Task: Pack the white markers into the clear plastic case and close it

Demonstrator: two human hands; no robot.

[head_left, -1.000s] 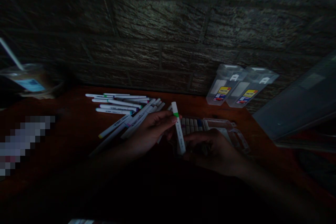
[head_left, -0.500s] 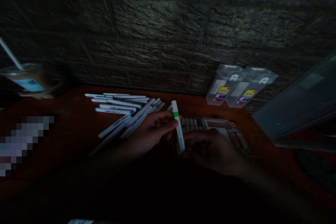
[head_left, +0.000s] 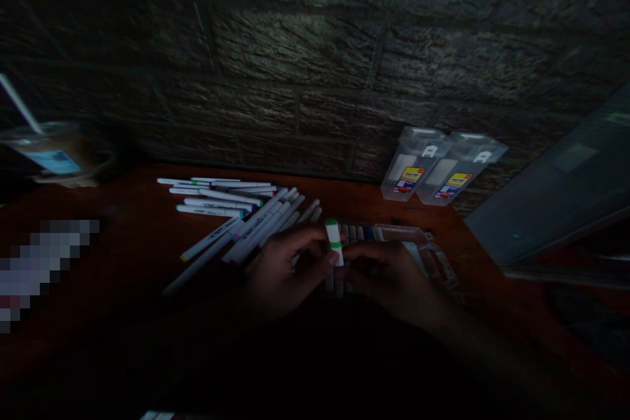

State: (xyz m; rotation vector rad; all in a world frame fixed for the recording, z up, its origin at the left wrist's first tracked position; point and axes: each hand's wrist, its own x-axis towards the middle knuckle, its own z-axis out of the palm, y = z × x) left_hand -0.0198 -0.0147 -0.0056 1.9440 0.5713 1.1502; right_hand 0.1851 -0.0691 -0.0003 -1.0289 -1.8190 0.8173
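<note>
One white marker (head_left: 333, 233), green end up, pinched by thumb and finger of your left hand (head_left: 291, 270). Your right hand (head_left: 391, 273) curls at marker's low end; cannot tell if it pinches too. Marker is between your hands, by open clear case (head_left: 401, 233) with more markers (head_left: 359, 233) inside. Loose markers (head_left: 263, 226) lie on table (head_left: 132, 210), left of case.
</note>
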